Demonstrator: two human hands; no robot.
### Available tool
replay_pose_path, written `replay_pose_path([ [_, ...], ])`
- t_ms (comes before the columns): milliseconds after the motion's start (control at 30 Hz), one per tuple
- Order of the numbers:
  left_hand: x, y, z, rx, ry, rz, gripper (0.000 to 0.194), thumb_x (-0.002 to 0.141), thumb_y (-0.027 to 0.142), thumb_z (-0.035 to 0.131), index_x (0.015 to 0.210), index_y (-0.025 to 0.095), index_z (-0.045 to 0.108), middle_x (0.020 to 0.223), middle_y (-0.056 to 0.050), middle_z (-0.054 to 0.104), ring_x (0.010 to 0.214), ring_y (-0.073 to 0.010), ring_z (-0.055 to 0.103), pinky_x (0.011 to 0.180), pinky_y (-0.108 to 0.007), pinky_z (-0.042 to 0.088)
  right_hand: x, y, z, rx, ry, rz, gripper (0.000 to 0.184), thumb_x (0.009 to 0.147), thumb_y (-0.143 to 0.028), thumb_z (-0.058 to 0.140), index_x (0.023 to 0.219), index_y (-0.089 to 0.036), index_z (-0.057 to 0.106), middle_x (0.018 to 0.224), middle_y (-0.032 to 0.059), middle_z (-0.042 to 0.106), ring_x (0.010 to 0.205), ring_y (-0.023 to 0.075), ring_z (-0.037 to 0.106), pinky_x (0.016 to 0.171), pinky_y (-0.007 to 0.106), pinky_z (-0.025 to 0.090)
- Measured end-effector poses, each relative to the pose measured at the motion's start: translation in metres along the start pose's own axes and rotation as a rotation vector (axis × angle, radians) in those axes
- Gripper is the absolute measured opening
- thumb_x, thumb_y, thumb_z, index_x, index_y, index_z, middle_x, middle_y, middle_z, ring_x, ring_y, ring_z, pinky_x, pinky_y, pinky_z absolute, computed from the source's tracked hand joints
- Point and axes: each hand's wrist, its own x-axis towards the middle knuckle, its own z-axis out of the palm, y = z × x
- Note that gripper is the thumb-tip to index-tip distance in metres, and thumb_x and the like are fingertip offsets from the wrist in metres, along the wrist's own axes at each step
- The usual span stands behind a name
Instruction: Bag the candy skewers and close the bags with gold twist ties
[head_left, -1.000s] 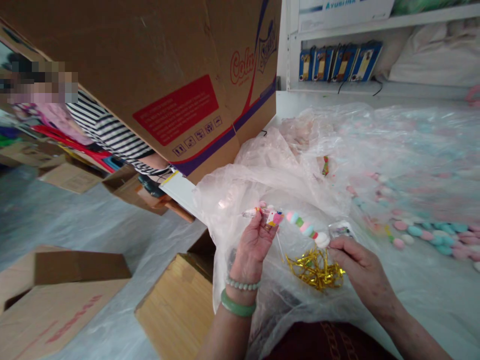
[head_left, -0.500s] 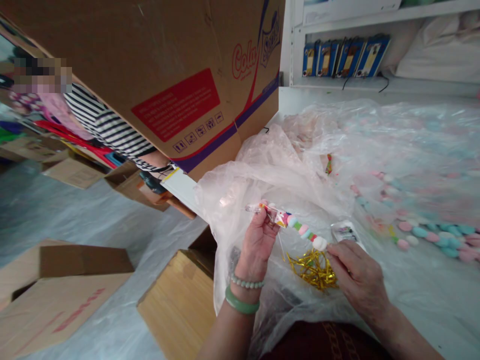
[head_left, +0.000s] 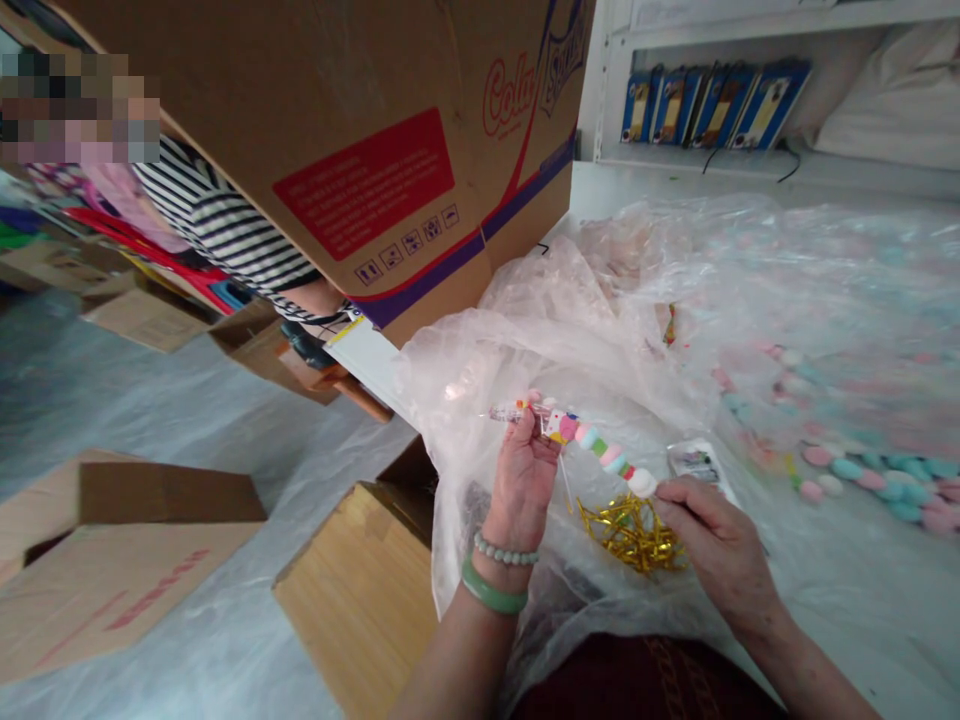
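My left hand, palm up, pinches a small clear wrapper with a colourful print. In my right hand, thumb and fingers close on the lower end of a skewer of pastel marshmallows, at its white end piece. Its upper end meets the printed end of the wrapper; I cannot tell how far inside it reaches. Below the skewer lies a pile of gold twist ties. A small clear packet rests beyond my right hand.
Clear plastic sheeting covers the table, with many pastel marshmallows at the right. A large carton stands at the back left. White shelves hold blue packages. Open boxes sit on the floor, and a person in stripes is behind the carton.
The skewer's upper end has come up to the wrapper, closing the gap between them. My hands have drawn slightly closer together. The view has shifted a little.
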Motion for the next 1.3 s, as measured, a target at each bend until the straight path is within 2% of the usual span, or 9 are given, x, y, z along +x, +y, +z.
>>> replay_pose_path([
  [267, -0.001, 0.002, 0.000, -0.010, -0.005, -0.039, 0.018, 0.088, 0.026, 0.062, 0.103, 0.016, 0.063, 0.088, -0.005, 0.066, 0.067, -0.0112, 0.060, 0.065, -0.025, 0.049, 0.000, 0.005, 0.003, -0.096, 0.013, -0.081, 0.017, 0.088, -0.026, 0.056, 0.074, -0.022, 0.065, 0.068, -0.0013, 0.060, 0.065, 0.0144, 0.056, 0.060, 0.025, 0.041],
  [500, -0.004, -0.002, 0.004, 0.079, -0.034, 0.047, 0.021, 0.082, 0.024, 0.069, 0.102, 0.018, 0.063, 0.083, -0.001, 0.064, 0.073, -0.0105, 0.061, 0.066, -0.022, 0.047, -0.005, 0.011, 0.002, -0.373, 0.129, -0.453, 0.012, 0.090, -0.015, 0.055, 0.089, -0.018, 0.066, 0.079, 0.0055, 0.064, 0.074, 0.0177, 0.059, 0.070, 0.030, 0.044],
  [633, -0.004, -0.004, 0.007, 0.116, 0.022, 0.119, 0.016, 0.080, 0.022, 0.069, 0.095, 0.017, 0.065, 0.090, -0.003, 0.065, 0.079, -0.0115, 0.062, 0.073, -0.023, 0.048, -0.009, 0.010, 0.002, -0.430, 0.143, -0.560, 0.012, 0.088, -0.010, 0.056, 0.095, -0.016, 0.065, 0.083, 0.0084, 0.065, 0.079, 0.0196, 0.059, 0.073, 0.032, 0.045],
  [733, -0.003, -0.006, 0.007, 0.128, 0.055, 0.120, 0.017, 0.081, 0.023, 0.068, 0.097, 0.019, 0.066, 0.095, -0.003, 0.066, 0.080, -0.0125, 0.062, 0.073, -0.024, 0.049, -0.008, 0.011, 0.002, -0.378, 0.126, -0.512, 0.011, 0.089, -0.012, 0.056, 0.094, -0.017, 0.064, 0.083, 0.0067, 0.065, 0.079, 0.0183, 0.060, 0.074, 0.031, 0.046],
  [833, -0.003, -0.008, 0.005, 0.161, 0.066, 0.112, 0.020, 0.082, 0.024, 0.066, 0.102, 0.020, 0.065, 0.092, -0.003, 0.066, 0.075, -0.0114, 0.061, 0.072, -0.024, 0.049, -0.006, 0.013, 0.001, -0.273, 0.083, -0.392, 0.010, 0.090, -0.015, 0.055, 0.089, -0.020, 0.064, 0.079, 0.0026, 0.064, 0.074, 0.0158, 0.060, 0.071, 0.028, 0.046],
  [933, -0.002, -0.010, 0.002, 0.161, 0.074, 0.143, 0.018, 0.083, 0.023, 0.065, 0.101, 0.021, 0.066, 0.096, -0.004, 0.066, 0.080, -0.0113, 0.062, 0.074, -0.023, 0.049, -0.004, 0.015, -0.001, -0.190, 0.062, -0.303, 0.010, 0.090, -0.017, 0.056, 0.087, -0.021, 0.065, 0.076, 0.0000, 0.063, 0.072, 0.0141, 0.060, 0.067, 0.026, 0.045],
  [1133, -0.003, -0.014, -0.001, 0.182, 0.081, 0.122, 0.022, 0.086, 0.025, 0.063, 0.107, 0.022, 0.065, 0.096, -0.002, 0.067, 0.074, -0.0092, 0.060, 0.068, -0.021, 0.048, -0.003, 0.015, -0.001, -0.163, 0.041, -0.258, 0.011, 0.089, -0.020, 0.056, 0.083, -0.021, 0.066, 0.072, -0.0009, 0.061, 0.068, 0.0137, 0.058, 0.066, 0.026, 0.044],
  [1300, -0.001, -0.014, -0.003, 0.105, 0.063, 0.125, 0.020, 0.085, 0.018, 0.063, 0.104, 0.021, 0.067, 0.094, -0.001, 0.069, 0.068, -0.0072, 0.059, 0.066, -0.019, 0.049, -0.004, 0.013, -0.003, -0.146, 0.007, -0.257, 0.012, 0.089, -0.022, 0.055, 0.083, -0.022, 0.066, 0.072, -0.0003, 0.062, 0.068, 0.0141, 0.058, 0.066, 0.026, 0.044],
])
